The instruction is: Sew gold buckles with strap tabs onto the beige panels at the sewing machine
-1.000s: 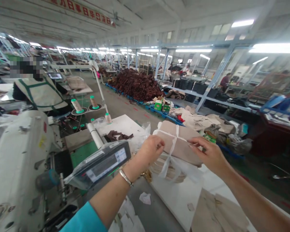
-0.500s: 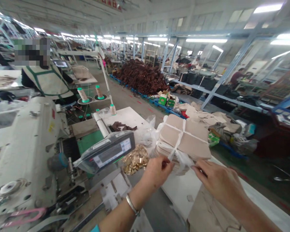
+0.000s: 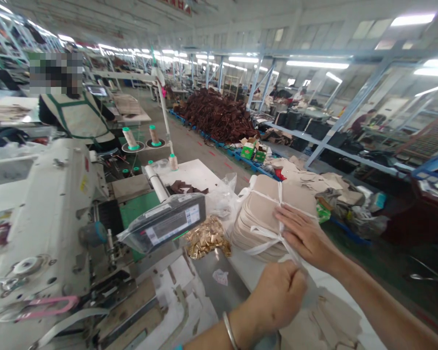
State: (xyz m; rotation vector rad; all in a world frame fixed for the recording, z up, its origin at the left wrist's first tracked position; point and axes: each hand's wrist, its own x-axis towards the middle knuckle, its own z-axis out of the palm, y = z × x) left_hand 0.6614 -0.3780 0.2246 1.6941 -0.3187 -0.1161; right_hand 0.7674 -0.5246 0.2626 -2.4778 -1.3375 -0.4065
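Observation:
A stack of beige pieces point(image 3: 257, 214) stands on the white table, bound crosswise with a white strip point(image 3: 266, 235). My left hand point(image 3: 282, 291), with a bangle on the wrist, is closed in a fist in front of the stack, round an end of the strip that runs up to the knot. My right hand point(image 3: 304, 236) lies with its fingers stretched out on the stack's top and front edge, beside the strip. Loose beige pieces point(image 3: 323, 321) lie below my right forearm.
Gold metal pieces point(image 3: 209, 238) are heaped left of the stack, beside a plastic-wrapped screen point(image 3: 168, 221). A sewing machine point(image 3: 47, 209) fills the left. Thread cones point(image 3: 130, 138) stand behind it. A person point(image 3: 76, 114) sits further back. Brown material point(image 3: 219, 114) is piled beyond the aisle.
My left hand has moved right and down, pulling the strip. My right hand has let go of the strip and moved up onto the stack. The loose white ends no longer bunch at the front.

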